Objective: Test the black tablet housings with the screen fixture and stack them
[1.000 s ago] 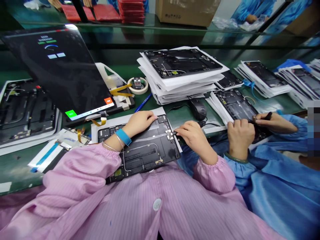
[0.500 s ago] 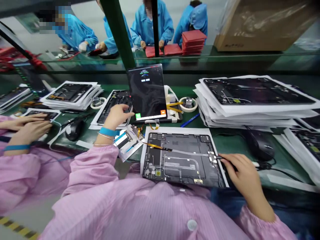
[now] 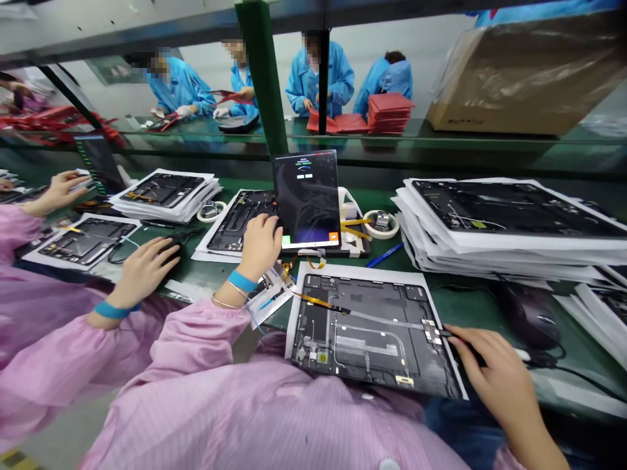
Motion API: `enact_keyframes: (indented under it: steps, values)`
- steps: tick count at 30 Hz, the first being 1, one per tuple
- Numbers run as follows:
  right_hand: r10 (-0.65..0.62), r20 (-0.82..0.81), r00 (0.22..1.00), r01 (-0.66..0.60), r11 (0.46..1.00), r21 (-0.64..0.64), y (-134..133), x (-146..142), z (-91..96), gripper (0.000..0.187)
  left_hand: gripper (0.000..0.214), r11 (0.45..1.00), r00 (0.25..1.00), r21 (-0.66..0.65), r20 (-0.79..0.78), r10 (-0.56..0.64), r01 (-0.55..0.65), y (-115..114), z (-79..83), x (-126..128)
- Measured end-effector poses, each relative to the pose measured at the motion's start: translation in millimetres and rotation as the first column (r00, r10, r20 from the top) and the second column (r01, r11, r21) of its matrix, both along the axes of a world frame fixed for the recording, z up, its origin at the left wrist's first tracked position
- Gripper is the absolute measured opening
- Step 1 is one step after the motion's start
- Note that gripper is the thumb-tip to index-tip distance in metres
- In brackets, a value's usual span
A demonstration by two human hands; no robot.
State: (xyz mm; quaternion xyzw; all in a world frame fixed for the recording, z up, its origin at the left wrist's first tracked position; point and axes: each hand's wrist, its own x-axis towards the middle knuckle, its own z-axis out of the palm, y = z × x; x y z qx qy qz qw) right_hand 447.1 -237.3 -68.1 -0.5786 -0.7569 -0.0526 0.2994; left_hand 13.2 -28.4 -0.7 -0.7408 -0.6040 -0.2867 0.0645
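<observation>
Head view: the left hand (image 3: pixel 262 245) reaches up to the lower left corner of the standing tablet (image 3: pixel 307 196), fingers loosely spread and holding nothing, tips by its green button (image 3: pixel 286 240). The right hand (image 3: pixel 494 378) pinches a thin black piece (image 3: pixel 458 337) at the right edge of the opened tablet (image 3: pixel 372 323), which lies flat on a white sheet (image 3: pixel 353 271) on the tabletop (image 3: pixel 467 303), just before the person. A mouse (image 3: pixel 531 313) sits near the right hand.

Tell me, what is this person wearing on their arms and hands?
Pink sleeves with thin stripes and gathered cuffs. The left hand wears no glove; its wrist has a bright blue band and a thin silvery bangle. The right hand is bare too.
</observation>
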Motion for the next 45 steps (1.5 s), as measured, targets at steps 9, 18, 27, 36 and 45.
enact_keyframes:
  steps: [9, 18, 27, 36, 45]
  values:
    - [-0.013, -0.009, 1.000, 0.013, 1.000, 0.013, -0.5, -1.6, 0.8, 0.023, 0.047, 0.999, 0.998, -0.018, -0.054, 0.029, -0.030, 1.1, 5.5, 21.9]
    - [-0.007, -0.008, 1.000, 0.008, 1.000, 0.007, -0.3, 1.1, -3.2, 0.022, 0.047, 0.997, 0.996, -0.052, -0.060, -0.064, 0.061, -22.0, 34.3, 56.9]
    - [0.082, 0.159, 0.984, -0.081, 0.997, -0.010, -1.4, -11.5, 22.3, 0.025, 0.026, 0.699, 0.747, -0.382, -0.033, -0.664, 0.604, -89.5, 25.6, 188.0]
    - [0.014, 0.001, 1.000, -0.014, 0.989, -0.150, -16.6, -23.4, 43.8, 0.029, 0.029, 0.549, 0.703, -0.467, 0.270, -0.658, 0.693, -50.2, -13.3, 202.4]
    - [-0.323, -0.059, 0.945, 0.274, 0.874, -0.401, -64.1, -35.2, 50.4, 0.030, 0.033, 0.476, 0.707, -0.564, 0.307, -0.637, 0.674, -40.9, -26.7, 198.6]
